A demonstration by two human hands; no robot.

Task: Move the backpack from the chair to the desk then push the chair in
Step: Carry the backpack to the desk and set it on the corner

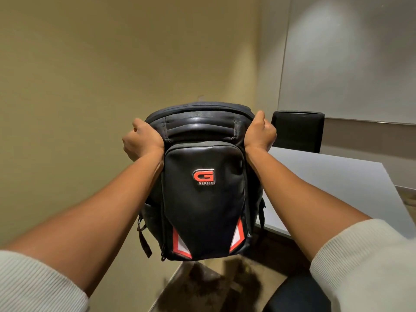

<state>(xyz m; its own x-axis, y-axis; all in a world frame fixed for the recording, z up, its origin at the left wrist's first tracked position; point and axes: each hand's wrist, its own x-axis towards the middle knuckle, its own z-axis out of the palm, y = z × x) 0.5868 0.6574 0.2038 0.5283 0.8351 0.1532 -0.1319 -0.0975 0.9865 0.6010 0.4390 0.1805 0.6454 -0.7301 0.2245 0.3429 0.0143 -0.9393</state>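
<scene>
the black backpack (203, 188) hung upright in the air in front of the person, front pocket and red logo toward the camera, well above the floor and left of the white counter (333, 176), not touching it. the left hand (141, 140) and right hand (260, 130) each had a grip clamped on the bag's upper sides, fingers curled behind it. a black chair (298, 131) stood at the counter's far side, and another dark seat (297, 296) showed at the bottom edge.
</scene>
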